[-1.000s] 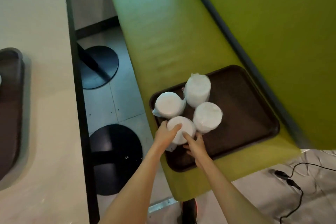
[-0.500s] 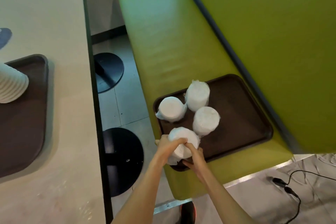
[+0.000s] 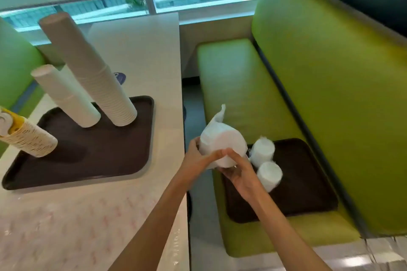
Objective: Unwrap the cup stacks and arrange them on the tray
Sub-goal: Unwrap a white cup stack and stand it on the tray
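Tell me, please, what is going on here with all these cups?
A person grips a wrapped cup stack with the left hand and right hand, holding it up between table and green bench. Two more wrapped stacks stand on the dark tray on the bench. A second tray on the table holds two unwrapped white stacks and a patterned stack.

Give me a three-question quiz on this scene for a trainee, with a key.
1. True or false: the left hand and right hand both grip the wrapped stack.
2. How many plain white unwrapped stacks stand on the table tray?
3. The other tray lies on: A) the floor, B) the green bench, C) a windowsill.
Key: 1 true; 2 two; 3 B.
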Available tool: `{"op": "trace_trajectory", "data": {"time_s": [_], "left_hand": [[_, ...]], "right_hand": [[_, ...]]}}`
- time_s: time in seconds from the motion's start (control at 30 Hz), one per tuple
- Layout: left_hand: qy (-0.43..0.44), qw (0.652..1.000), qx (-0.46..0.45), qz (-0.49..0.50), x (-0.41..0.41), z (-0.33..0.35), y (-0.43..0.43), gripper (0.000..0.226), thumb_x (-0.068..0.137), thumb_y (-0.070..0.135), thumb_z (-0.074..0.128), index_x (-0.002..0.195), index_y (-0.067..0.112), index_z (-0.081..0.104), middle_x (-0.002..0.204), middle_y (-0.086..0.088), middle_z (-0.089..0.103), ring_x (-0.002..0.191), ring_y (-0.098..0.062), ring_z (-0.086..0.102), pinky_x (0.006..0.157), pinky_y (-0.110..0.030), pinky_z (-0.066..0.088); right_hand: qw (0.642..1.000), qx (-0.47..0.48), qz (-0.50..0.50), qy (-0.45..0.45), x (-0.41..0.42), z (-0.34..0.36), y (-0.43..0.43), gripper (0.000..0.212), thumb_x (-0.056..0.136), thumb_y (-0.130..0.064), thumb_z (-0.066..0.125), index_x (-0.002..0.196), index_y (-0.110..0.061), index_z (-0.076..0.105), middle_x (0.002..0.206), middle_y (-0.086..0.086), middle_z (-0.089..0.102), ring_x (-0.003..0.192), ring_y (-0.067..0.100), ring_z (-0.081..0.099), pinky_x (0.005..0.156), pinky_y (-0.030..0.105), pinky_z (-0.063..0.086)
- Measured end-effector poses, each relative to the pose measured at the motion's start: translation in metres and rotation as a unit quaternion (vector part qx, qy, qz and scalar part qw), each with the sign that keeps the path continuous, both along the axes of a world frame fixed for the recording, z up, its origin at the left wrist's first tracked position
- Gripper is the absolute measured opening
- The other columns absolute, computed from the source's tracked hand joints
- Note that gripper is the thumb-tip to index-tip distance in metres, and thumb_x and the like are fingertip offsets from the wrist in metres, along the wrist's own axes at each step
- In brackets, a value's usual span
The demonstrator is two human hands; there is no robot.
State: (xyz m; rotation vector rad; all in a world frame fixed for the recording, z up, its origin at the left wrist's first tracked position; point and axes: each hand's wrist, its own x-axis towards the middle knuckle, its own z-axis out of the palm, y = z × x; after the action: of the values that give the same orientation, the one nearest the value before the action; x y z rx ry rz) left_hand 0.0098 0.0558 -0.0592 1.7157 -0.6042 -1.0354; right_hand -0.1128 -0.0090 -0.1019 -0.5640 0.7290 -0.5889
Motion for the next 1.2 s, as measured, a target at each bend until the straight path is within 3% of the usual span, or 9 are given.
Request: {"op": "trace_trajectory", "data": {"time_s": [0.1,0.3,0.4,0.67,0.8,0.9,1.0,1.1,1.2], "left_hand": [[0.016,0.998,-0.037,0.043,0.023,0.024,0.033,0.1,0.054,0.04,0.087,0.135,0.019,0.032,0.129,-0.003,0.05,0.115,-0.017,0.054,0.092,-0.033,0.053],[-0.011,0.997,-0.05,0.05,0.069,0.046,0.1,0.076,0.073,0.021,0.079,0.132,0.023,0.031,0.124,0.001,0.048,0.111,-0.015,0.054,0.085,-0.03,0.055],[-0.009,0.998,-0.036,0.041,0.098,0.052,0.141,0.084,0.065,0.03,0.081,0.131,0.026,0.03,0.125,0.001,0.047,0.113,-0.019,0.053,0.091,-0.036,0.054],[-0.02,0.999,-0.04,0.0,0.163,0.049,0.229,0.075,0.072,0.023,0.082,0.128,0.028,0.032,0.119,0.008,0.047,0.104,-0.013,0.056,0.067,-0.019,0.054],[-0.117,0.992,-0.009,-0.051,0.194,0.045,0.261,0.081,0.065,0.04,0.085,0.124,0.037,0.029,0.117,0.017,0.043,0.103,-0.007,0.053,0.068,-0.015,0.052],[-0.242,0.967,0.02,-0.069,0.212,0.044,0.277,0.081,0.066,0.045,0.083,0.122,0.039,0.026,0.112,0.022,0.041,0.098,0.0,0.05,0.073,-0.011,0.045],[-0.314,0.947,0.03,-0.056,0.226,0.039,0.289,0.083,0.067,0.047,0.08,0.131,0.033,0.028,0.119,0.017,0.042,0.102,-0.001,0.046,0.079,-0.013,0.04],[-0.338,0.939,0.039,-0.044,0.231,0.034,0.297,0.088,0.068,0.049,0.078,0.136,0.027,0.027,0.129,0.01,0.044,0.108,-0.005,0.046,0.085,-0.017,0.042],[-0.367,0.929,0.036,-0.033,0.229,0.033,0.302,0.089,0.069,0.049,0.078,0.138,0.026,0.027,0.134,0.009,0.042,0.111,-0.004,0.044,0.086,-0.015,0.038]], "right_hand": [[0.996,-0.062,0.067,0.005,0.024,0.033,0.014,0.072,0.073,-0.016,0.078,0.136,-0.01,0.043,0.126,0.013,0.059,0.102,0.02,0.063,0.069,0.028,0.057],[0.961,-0.176,0.209,0.048,0.067,0.062,0.042,0.087,0.054,-0.042,0.08,0.132,-0.018,0.05,0.124,0.009,0.063,0.112,0.026,0.062,0.085,0.036,0.056],[0.95,-0.195,0.236,0.061,0.103,0.078,0.068,0.093,0.052,-0.048,0.078,0.135,-0.018,0.046,0.127,0.012,0.058,0.112,0.028,0.06,0.077,0.034,0.057],[0.906,-0.224,0.333,0.132,0.173,0.084,0.155,0.094,0.05,-0.059,0.076,0.132,-0.028,0.04,0.126,0.008,0.054,0.11,0.024,0.06,0.078,0.031,0.056],[0.884,-0.209,0.365,0.205,0.209,0.091,0.183,0.078,0.064,-0.075,0.066,0.128,-0.033,0.05,0.124,0.004,0.061,0.111,0.021,0.06,0.091,0.033,0.051],[0.864,-0.313,0.301,0.257,0.242,0.095,0.202,0.045,0.085,-0.051,0.064,0.119,-0.022,0.064,0.112,-0.003,0.066,0.108,0.016,0.061,0.096,0.033,0.05],[0.846,-0.406,0.201,0.283,0.268,0.101,0.225,0.021,0.09,-0.027,0.066,0.107,-0.017,0.071,0.096,-0.009,0.066,0.09,0.004,0.061,0.078,0.013,0.047],[0.827,-0.451,0.147,0.301,0.279,0.107,0.237,0.015,0.088,-0.023,0.068,0.102,-0.016,0.071,0.088,-0.009,0.065,0.081,0.0,0.06,0.068,0.008,0.042],[0.865,-0.399,0.121,0.28,0.283,0.111,0.238,0.018,0.086,-0.022,0.07,0.101,-0.015,0.061,0.09,-0.004,0.063,0.082,0.006,0.06,0.065,0.013,0.045]]}}
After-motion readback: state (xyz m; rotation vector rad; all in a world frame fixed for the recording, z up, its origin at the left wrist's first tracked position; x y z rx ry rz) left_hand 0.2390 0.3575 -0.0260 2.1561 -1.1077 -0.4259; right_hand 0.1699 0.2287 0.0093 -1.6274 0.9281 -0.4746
